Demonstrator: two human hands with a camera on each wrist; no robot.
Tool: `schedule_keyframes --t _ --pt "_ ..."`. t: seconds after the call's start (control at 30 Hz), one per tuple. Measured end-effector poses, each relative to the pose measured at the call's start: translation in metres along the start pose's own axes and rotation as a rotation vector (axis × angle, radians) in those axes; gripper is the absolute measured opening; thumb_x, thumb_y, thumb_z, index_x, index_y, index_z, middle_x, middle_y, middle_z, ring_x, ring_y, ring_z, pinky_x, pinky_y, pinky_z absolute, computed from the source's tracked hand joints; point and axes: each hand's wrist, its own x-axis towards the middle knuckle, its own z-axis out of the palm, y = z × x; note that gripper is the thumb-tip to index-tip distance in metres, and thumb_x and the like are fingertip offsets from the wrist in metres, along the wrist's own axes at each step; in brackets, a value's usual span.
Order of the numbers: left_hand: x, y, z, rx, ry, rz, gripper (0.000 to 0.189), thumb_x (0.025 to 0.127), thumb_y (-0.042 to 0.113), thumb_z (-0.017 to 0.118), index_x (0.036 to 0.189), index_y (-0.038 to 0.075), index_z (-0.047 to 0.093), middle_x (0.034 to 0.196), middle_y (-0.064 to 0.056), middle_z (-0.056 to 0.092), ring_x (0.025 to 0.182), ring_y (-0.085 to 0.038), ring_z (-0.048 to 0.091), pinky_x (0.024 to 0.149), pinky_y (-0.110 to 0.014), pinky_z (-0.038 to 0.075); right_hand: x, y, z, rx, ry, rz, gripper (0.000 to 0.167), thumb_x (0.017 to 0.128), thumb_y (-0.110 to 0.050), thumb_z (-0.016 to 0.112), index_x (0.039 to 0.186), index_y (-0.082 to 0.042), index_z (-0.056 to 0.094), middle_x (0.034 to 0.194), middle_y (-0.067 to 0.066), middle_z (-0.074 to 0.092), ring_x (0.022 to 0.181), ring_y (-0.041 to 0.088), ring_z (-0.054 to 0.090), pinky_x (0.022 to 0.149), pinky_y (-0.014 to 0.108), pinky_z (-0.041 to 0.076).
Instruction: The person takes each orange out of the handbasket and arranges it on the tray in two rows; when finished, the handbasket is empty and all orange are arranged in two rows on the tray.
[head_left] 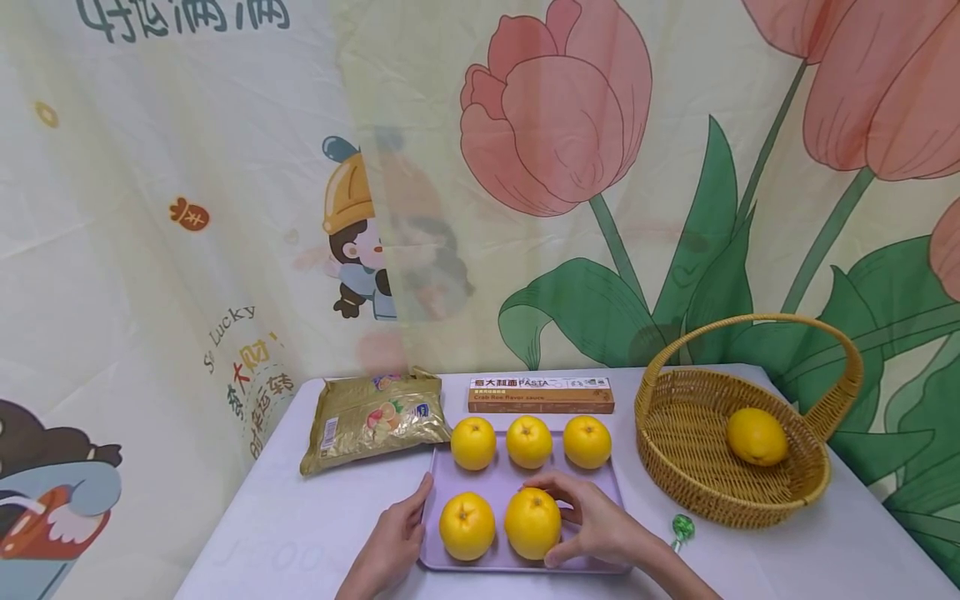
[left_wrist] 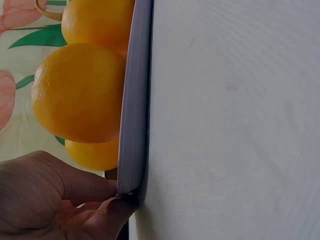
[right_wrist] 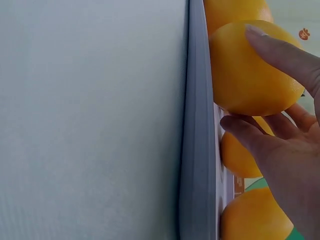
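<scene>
Table [head_left: 277, 500]: both hands [head_left: 393, 533] [head_left: 588, 521], head view only

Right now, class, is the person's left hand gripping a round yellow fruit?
No, the left hand grips the edge of the pale purple rectangular tray.

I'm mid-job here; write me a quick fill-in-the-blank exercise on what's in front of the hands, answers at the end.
1. The tray carries ____ yellow fruits in all.
2. The right hand grips a fruit in the row of ____.
3. The left hand pinches the rim of the ____.
4. The lollipop near the basket has a ____ wrapper.

Missing words: five; two; tray; green.
</scene>
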Motion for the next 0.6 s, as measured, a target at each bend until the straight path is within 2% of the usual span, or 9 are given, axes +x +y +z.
schedule_keyframes --t 0.1,0.27,0.6 --pt "0.0001 0.0008 -0.0001 0.004 0.0 -0.002 0.066 0.095 -0.019 0.053 0.159 -0.014 0.036 0.165 -0.035 0.035 0.151 -0.052 0.04 0.119 -0.058 0.038 0.0007 0.0008 -0.0011 0.013 -0.002 0.021 0.087 0.074 0.0 0.096 0.15 -0.001 0.054 0.149 0.013 0.061 0.142 0.044 0.052 0.12 0.046 0.051" --pt "0.0002 0.0013 -0.0008 -0.001 -0.004 -0.016 0.067 0.095 -0.018 0.053 0.159 -0.014 0.036 0.165 -0.035 0.035 0.151 -0.052 0.04 0.119 -0.058 0.038 0.0031 0.0032 -0.0001 0.002 0.003 0.031 0.089 0.075 -0.003 0.096 0.153 0.0 0.051 0.152 0.015 0.059 0.145 0.046 0.051 0.119 0.052 0.05" --pt "-0.0009 0.0003 -0.0003 -0.016 0.004 0.021 0.066 0.093 -0.02 0.053 0.158 -0.016 0.036 0.163 -0.038 0.035 0.149 -0.053 0.041 0.117 -0.055 0.04 0.0047 0.0067 -0.0001 0.011 0.006 0.001 0.096 0.075 -0.006 0.097 0.156 0.004 0.047 0.159 0.026 0.05 0.148 0.051 0.046 0.121 0.051 0.048"
